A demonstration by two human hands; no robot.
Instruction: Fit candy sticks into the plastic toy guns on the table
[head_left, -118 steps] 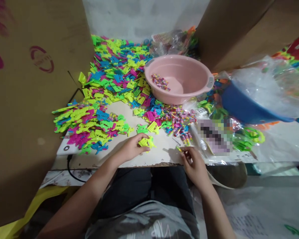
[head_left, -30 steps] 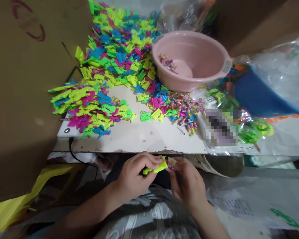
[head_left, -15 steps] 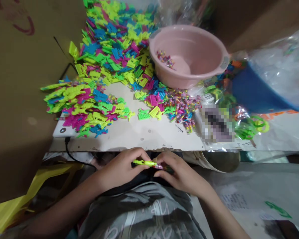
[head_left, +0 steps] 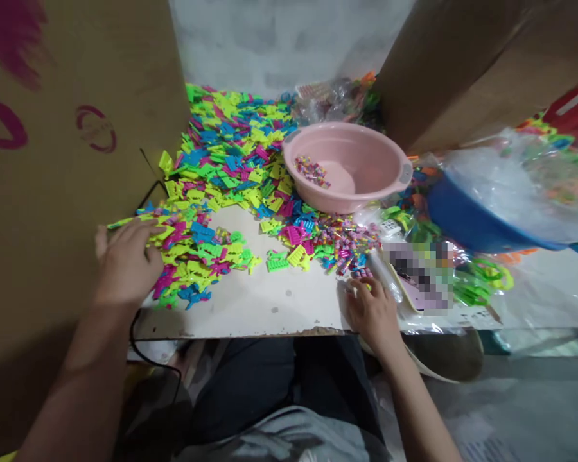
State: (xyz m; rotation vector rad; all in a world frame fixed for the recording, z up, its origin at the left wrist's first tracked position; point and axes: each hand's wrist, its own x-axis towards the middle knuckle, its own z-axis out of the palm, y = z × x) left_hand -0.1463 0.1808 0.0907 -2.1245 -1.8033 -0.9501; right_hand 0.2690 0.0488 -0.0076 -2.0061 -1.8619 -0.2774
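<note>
A worker's left hand (head_left: 128,263) reaches over a heap of bright plastic toys (head_left: 195,256) at the near left of a white table (head_left: 250,314), as seen from the head camera. Its fingers are spread, the thumb standing apart; whether they grip a toy cannot be told. To the right, the right hand (head_left: 376,317) curls low over the table, fingertips at a few small printed tubes (head_left: 363,274) by the near edge; whether they are clamped on one cannot be told. More tubes lie in a loose pile (head_left: 349,240) just beyond. Behind that pile stands a pink basin (head_left: 327,200) with tubes at its left side. A larger toy mound (head_left: 231,151) fills the far left, beside a cardboard box (head_left: 125,83).
</note>
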